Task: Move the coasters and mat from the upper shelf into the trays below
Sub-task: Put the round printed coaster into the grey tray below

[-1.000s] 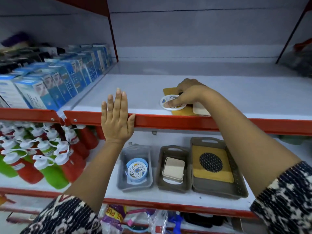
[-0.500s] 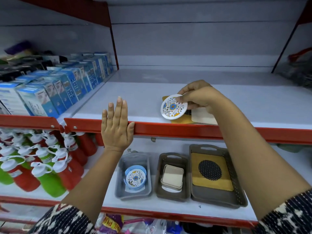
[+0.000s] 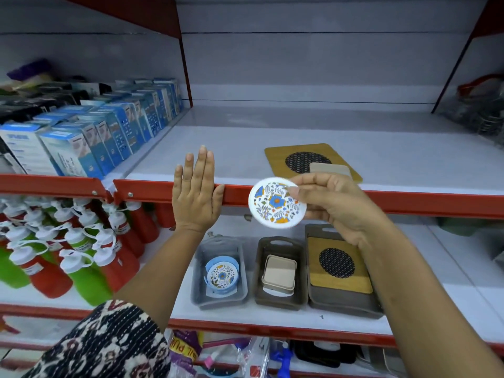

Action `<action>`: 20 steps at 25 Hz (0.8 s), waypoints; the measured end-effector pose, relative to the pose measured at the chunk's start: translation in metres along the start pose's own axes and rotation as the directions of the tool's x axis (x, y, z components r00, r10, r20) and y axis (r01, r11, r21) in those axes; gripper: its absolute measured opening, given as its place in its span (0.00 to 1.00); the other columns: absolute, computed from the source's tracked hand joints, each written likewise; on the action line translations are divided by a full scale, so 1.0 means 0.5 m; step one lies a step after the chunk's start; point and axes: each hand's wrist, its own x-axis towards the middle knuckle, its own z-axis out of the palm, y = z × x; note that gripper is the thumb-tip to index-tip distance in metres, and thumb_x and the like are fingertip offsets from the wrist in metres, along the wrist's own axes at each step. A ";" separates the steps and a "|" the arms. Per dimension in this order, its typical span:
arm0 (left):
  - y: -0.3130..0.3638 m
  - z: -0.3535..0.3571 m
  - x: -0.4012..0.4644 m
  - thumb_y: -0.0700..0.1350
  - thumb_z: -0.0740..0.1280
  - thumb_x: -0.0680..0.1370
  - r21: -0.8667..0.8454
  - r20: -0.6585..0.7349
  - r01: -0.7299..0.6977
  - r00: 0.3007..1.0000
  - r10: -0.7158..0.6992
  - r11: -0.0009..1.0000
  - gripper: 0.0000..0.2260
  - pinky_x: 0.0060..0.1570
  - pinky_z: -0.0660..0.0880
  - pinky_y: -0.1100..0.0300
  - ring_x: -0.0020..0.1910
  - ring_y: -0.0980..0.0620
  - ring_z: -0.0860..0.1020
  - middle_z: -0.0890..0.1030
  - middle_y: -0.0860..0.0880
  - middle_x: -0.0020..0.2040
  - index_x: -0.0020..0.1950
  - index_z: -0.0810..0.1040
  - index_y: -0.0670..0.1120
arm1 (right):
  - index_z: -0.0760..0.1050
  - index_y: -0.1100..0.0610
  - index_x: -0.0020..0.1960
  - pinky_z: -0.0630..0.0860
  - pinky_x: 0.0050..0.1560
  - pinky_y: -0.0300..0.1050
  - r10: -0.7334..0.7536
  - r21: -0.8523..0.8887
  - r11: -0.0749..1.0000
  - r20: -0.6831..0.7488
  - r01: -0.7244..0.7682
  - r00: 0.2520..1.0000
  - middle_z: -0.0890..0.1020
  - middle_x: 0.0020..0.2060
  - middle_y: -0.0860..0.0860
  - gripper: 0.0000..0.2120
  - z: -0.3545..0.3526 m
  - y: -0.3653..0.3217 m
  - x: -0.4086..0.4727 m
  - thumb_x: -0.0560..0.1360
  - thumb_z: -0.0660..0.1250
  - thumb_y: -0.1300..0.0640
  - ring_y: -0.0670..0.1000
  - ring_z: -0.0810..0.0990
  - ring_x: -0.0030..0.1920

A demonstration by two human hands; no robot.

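Fingers point(image 3: 293, 190) of your right hand point(image 3: 338, 205) are pinching the round floral coaster point(image 3: 276, 202) by its right rim, holding it in the air in front of the red shelf edge point(image 3: 409, 200), between the two shelves. Your left hand point(image 3: 195, 197) is lying flat and empty against that same edge, its fingers straight and close together.

Going down in size: the upper shelf point(image 3: 218, 148) is standing mostly bare, carrying only the wooden mat point(image 3: 275, 155) with its black mesh centre and the beige square coaster point(image 3: 330, 168) lying on the mat's near corner. Below, the widest tray point(image 3: 313, 297) is already holding a matching mat, the brown middle tray point(image 3: 260, 268) a stack of beige squares, and the grey tray point(image 3: 197, 274) a blue holder with a floral coaster point(image 3: 221, 276) like yours.

Your grip is looking thin, since you are holding only the rim, so the coaster could be tipping or slipping out on the way down. Lowering it too near the shelf edge could be knocking it loose. Landing it on the holder's raised wall instead of inside could be leaving it tilted.

You are getting open air below the edge, and the grey tray's top is standing clear, though your left forearm is crossing just beside it.
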 end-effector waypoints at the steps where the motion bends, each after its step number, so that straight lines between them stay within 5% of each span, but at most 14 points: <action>1: 0.000 0.000 0.000 0.54 0.43 0.82 0.001 -0.001 -0.002 1.000 0.002 1.000 0.26 0.76 0.43 0.55 0.77 0.53 0.42 0.40 0.55 0.78 0.78 0.43 0.47 | 0.80 0.59 0.50 0.77 0.29 0.36 0.019 0.014 1.000 0.004 -0.019 1.000 0.87 0.38 0.52 0.08 0.009 0.022 -0.004 0.71 0.71 0.63 0.45 0.84 0.34; 7: 0.001 0.004 -0.003 0.54 0.43 0.82 -0.026 0.004 0.007 1.000 -0.007 1.000 0.26 0.75 0.44 0.56 0.77 0.54 0.41 0.38 0.56 0.78 0.78 0.41 0.48 | 0.78 0.62 0.52 0.78 0.29 0.34 0.254 0.124 0.960 -0.002 -0.252 0.967 0.85 0.37 0.52 0.08 0.075 0.193 0.029 0.73 0.69 0.65 0.42 0.83 0.30; 12: 0.001 0.008 -0.002 0.53 0.42 0.81 -0.034 -0.001 0.013 1.000 -0.013 0.999 0.26 0.76 0.44 0.56 0.77 0.55 0.41 0.38 0.56 0.78 0.78 0.40 0.48 | 0.76 0.57 0.44 0.77 0.25 0.34 0.530 0.260 0.823 -0.028 -0.506 0.848 0.83 0.24 0.47 0.04 0.149 0.343 0.090 0.74 0.68 0.65 0.41 0.80 0.23; 20: 0.002 0.019 -0.003 0.54 0.41 0.81 -0.009 -0.022 -0.002 1.000 0.002 1.000 0.26 0.76 0.45 0.57 0.77 0.54 0.43 0.40 0.55 0.78 0.78 0.42 0.48 | 0.72 0.62 0.46 0.78 0.25 0.38 0.672 0.394 0.708 -0.125 -0.585 0.730 0.77 0.39 0.59 0.07 0.257 0.452 0.159 0.74 0.63 0.73 0.54 0.77 0.37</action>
